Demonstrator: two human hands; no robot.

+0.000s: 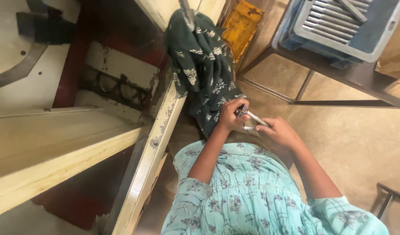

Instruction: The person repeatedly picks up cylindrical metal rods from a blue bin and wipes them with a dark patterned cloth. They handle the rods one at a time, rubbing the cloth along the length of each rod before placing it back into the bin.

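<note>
Fingers [233, 109] of the left hand [229, 116] clench one end of a short metal rod [251, 118]; the right hand [282, 132] grips the other end, above the lap. It looks stiff, heavy, slick; best held mid-shaft. A dark floral cloth [204, 65] hangs beside.

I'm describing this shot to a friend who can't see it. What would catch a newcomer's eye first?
At centre, the left hand and right hand both hold a shiny metal rod above a mint floral garment. Just above them, a dark green floral cloth hangs off a cream machine frame. At top right, a blue tray of metal rods sits on a dark stand.
</note>
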